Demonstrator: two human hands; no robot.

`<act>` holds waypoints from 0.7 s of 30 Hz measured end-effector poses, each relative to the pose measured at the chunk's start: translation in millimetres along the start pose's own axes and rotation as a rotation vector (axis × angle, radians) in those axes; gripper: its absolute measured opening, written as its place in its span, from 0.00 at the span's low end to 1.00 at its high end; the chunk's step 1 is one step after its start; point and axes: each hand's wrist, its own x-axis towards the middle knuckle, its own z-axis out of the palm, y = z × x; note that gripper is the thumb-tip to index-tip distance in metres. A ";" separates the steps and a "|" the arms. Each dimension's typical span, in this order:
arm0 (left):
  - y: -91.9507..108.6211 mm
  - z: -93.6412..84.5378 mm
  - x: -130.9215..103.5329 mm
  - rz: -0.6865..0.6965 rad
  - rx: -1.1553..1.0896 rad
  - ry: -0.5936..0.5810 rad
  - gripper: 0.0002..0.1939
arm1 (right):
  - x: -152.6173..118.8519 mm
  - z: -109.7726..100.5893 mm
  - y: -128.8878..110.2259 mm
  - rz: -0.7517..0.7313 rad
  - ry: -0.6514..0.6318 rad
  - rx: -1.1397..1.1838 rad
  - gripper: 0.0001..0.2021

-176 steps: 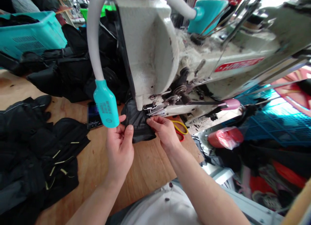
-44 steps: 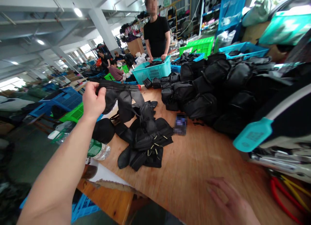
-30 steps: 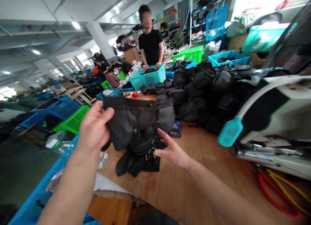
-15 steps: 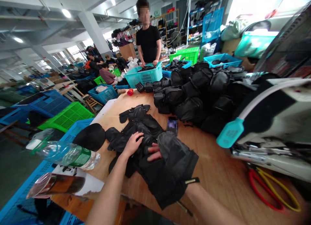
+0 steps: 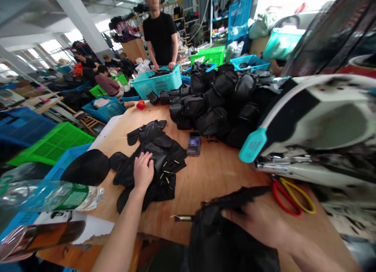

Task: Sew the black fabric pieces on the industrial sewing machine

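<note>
My left hand lies palm down with its fingers a little spread on a heap of black fabric pieces at the table's middle left. Thin yellowish strips show on the heap's right part. At the lower right, my right hand is closed on a black fabric piece, its fingertips partly hidden by the cloth. A zipper end sticks out from this piece to the left. The piece hangs over the table's front edge.
Red and yellow scissors lie beside a sewing machine on the right. Black pouches are piled behind a phone. Bottles stand left. Across the table, a person holds a turquoise crate.
My right hand has moved down and right, pulling the black piece off the heap. The view has swung right. My left hand stays on the heap.
</note>
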 end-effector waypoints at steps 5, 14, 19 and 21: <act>85.2 43.8 -52.3 0.074 -0.530 -0.484 0.28 | 17.1 -28.6 22.3 0.106 -0.236 -0.104 0.15; 144.7 125.3 -129.5 0.267 -0.403 -0.761 0.35 | -12.3 -16.3 93.4 0.200 -0.116 0.153 0.26; 139.1 134.5 -164.5 0.582 -0.090 -0.603 0.26 | -68.2 -5.4 116.9 0.268 -0.075 0.877 0.43; 136.1 139.7 -165.5 0.600 -0.044 -0.570 0.26 | -92.6 -1.7 114.2 0.315 -0.114 1.076 0.47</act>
